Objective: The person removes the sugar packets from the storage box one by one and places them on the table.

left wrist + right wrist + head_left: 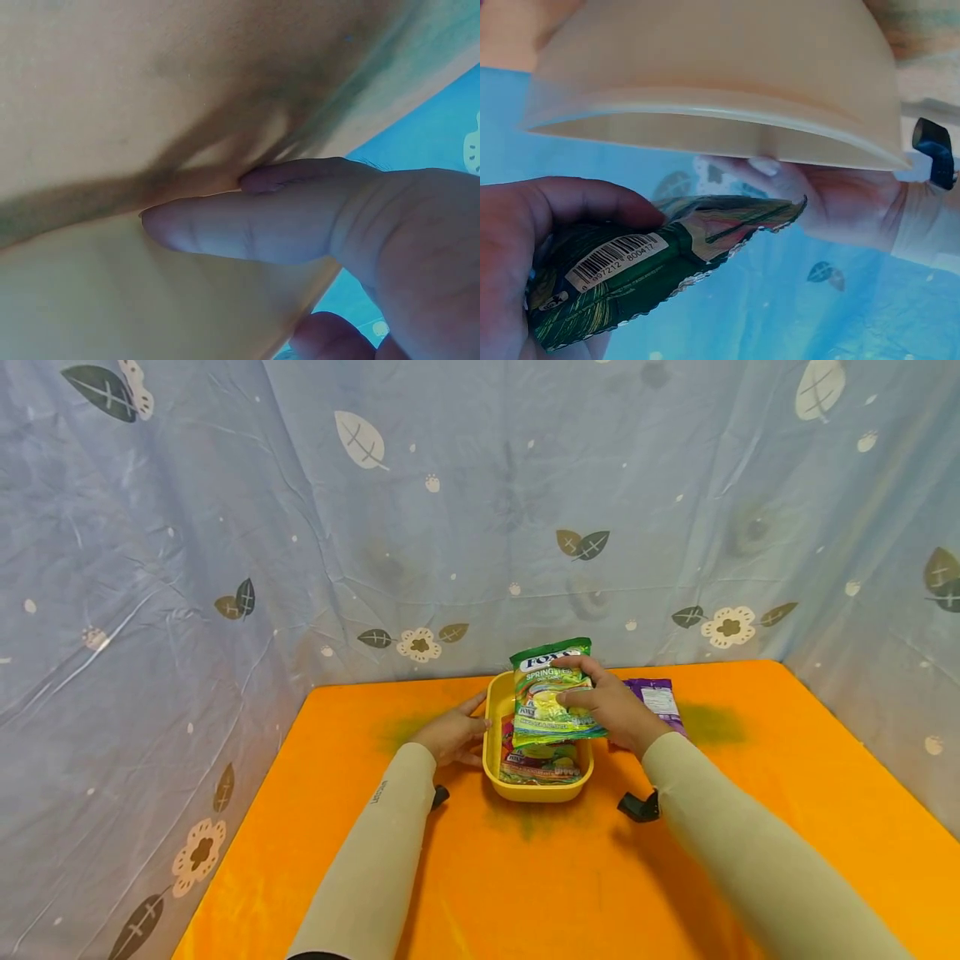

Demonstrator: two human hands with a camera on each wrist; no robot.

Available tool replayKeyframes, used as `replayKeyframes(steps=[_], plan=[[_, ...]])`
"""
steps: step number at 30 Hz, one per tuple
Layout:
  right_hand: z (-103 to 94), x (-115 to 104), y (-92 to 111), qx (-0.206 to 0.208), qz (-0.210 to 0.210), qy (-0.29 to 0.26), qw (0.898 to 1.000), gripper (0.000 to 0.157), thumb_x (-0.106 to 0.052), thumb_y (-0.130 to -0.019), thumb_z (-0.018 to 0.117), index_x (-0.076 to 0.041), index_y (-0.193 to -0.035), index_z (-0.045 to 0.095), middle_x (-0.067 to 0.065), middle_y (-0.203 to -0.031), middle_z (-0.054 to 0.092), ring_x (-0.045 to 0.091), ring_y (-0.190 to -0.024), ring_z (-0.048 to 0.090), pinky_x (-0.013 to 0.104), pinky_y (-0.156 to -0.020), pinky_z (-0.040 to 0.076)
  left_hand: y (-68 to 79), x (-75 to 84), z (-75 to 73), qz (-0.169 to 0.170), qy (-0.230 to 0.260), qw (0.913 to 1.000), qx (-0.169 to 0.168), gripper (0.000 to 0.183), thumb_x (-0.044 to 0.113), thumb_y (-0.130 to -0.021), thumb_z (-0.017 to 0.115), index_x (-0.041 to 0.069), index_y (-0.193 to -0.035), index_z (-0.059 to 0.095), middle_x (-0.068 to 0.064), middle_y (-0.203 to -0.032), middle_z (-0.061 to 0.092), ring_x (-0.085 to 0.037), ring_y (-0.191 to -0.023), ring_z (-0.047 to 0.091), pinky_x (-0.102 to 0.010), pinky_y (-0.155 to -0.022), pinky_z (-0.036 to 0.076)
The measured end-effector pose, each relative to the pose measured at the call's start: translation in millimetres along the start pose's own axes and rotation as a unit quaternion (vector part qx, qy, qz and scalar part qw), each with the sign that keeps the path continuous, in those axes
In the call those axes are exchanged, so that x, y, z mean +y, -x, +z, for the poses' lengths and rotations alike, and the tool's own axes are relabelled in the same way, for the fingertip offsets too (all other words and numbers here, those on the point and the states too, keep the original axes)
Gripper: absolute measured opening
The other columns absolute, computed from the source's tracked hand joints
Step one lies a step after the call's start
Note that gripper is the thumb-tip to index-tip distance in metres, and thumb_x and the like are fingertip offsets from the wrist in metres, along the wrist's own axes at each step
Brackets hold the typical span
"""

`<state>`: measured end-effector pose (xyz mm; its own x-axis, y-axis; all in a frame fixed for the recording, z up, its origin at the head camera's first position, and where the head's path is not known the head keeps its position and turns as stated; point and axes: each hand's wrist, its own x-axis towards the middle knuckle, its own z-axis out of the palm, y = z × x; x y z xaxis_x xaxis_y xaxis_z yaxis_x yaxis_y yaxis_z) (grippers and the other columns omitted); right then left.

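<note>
My right hand grips a green bag of Fox's candy, fingers over its front, tilted above a yellow plastic tub. In the right wrist view the back of the candy bag with its barcode faces the camera, below the rim of the tub. A red candy bag lies inside the tub, partly covered by the green one. At the tub's left side is my left hand; in the left wrist view a straight finger lies against the outer wall.
A purple packet lies on the orange table behind my right hand, partly hidden by it. Leaf-patterned curtains hang close behind the table and at both sides. Black camera mounts stick out from the wrists.
</note>
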<state>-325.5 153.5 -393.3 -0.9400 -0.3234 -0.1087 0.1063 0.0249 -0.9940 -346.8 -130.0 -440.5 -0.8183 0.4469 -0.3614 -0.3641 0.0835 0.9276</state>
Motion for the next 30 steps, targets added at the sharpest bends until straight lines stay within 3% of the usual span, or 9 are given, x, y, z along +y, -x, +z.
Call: replayKeyframes(steps=[16, 22, 30], plan=[[-48.7, 8.4, 3.5, 0.042, -0.027, 0.029, 0.998, 0.057, -0.019, -0.095, 0.063, -0.031, -0.145, 0.038, 0.017, -0.128, 0.042, 0.03, -0.088, 0.061, 0.041, -0.074, 0.055, -2.2, 0.1, -0.7, 0.004, -0.008, 1.0, -0.002, 0.066, 0.015, -0.1, 0.05, 0.038, -0.153, 0.018, -0.015, -0.142, 0.043, -0.03, -0.117, 0.053, -0.054, -0.074, 0.052], [-64.0, 7.6, 9.2, 0.05, -0.034, 0.016, 0.998, 0.057, -0.02, -0.094, 0.063, -0.029, -0.144, 0.038, 0.017, -0.125, 0.044, 0.028, -0.086, 0.062, 0.039, -0.074, 0.055, -0.9, 2.1, -0.1, -0.002, -0.008, 0.9999, 0.008, 0.067, 0.015, -0.099, 0.051, 0.038, -0.153, 0.018, -0.012, -0.146, 0.039, -0.03, -0.117, 0.053, -0.053, -0.075, 0.053], [-81.1, -6.1, 31.7, 0.069, -0.001, 0.014, 0.997, 0.058, -0.017, -0.097, 0.058, -0.026, -0.148, 0.031, 0.018, -0.125, 0.041, 0.026, -0.087, 0.064, 0.039, -0.077, 0.054, -0.7, 2.3, 1.4, 0.003, -0.018, 0.9997, 0.017, 0.065, 0.015, -0.101, 0.048, 0.039, -0.153, 0.017, -0.012, -0.146, 0.038, -0.03, -0.115, 0.055, -0.053, -0.073, 0.053]])
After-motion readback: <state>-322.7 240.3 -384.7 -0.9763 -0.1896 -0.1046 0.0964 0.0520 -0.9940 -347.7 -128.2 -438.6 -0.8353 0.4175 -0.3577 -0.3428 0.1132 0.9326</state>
